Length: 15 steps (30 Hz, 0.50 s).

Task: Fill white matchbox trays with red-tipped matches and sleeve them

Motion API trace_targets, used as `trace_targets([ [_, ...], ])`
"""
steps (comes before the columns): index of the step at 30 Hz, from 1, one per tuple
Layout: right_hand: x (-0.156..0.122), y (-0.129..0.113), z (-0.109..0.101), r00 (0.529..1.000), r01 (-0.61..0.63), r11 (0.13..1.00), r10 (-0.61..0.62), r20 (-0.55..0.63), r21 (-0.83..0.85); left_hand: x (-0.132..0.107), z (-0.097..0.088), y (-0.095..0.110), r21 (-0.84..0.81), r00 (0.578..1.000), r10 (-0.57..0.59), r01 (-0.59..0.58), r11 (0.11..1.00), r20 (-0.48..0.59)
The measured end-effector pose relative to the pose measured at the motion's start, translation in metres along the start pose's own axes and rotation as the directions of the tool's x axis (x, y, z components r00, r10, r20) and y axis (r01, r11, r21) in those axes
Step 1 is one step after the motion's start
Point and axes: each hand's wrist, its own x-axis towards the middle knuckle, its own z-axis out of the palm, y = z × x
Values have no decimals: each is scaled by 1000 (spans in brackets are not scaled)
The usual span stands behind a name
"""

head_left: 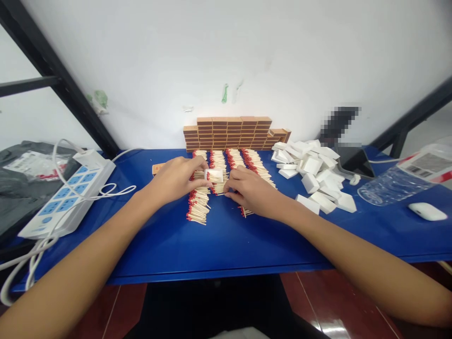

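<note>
Both of my hands rest over rows of red-tipped matches [197,207] laid out on the blue table [212,245]. My left hand [176,179] and my right hand [249,190] meet at a small white matchbox tray [214,175], fingers pinched on its two ends. The tray lies just above the match rows. Whether matches are inside the tray is hidden.
Brown matchbox sleeves [233,133] are stacked against the white wall. A heap of white trays [314,174] lies to the right, then a phone on a stand [353,160], a plastic bag [406,181] and a white mouse [427,212]. A power strip [68,197] with cables sits left.
</note>
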Motion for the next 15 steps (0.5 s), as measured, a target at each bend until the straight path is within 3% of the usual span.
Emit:
trace_targets([
  [15,0,-1,1,1000,6,1000,-6,12,7,0,-2,2,-13,1000,17,-17,1000,-6],
])
